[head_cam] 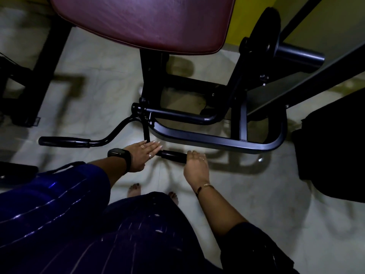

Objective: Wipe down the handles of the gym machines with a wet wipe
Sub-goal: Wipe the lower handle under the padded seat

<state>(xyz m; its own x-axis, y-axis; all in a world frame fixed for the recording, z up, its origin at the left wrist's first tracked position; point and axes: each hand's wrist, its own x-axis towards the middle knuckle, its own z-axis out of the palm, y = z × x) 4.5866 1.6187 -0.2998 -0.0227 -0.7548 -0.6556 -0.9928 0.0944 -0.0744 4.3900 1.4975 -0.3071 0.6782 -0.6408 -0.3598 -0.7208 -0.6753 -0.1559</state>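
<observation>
A black curved bar of a gym machine hangs low in front of me with two rubber handles. The right handle [173,155] lies between my hands. My right hand [196,165] curls over its right end. My left hand [143,154], fingers straight, rests flat on the bar at the handle's left end. The left handle [64,141] sticks out further left, untouched. No wet wipe shows; whether one lies under either hand I cannot tell.
A maroon padded rest [150,20] sits above the bar. The machine's black frame [217,139] and a weight peg [300,55] stand to the right. Another black frame leg [45,76] is at left. A dark object [335,147] stands at far right. Pale tiled floor [256,204] surrounds my bare feet.
</observation>
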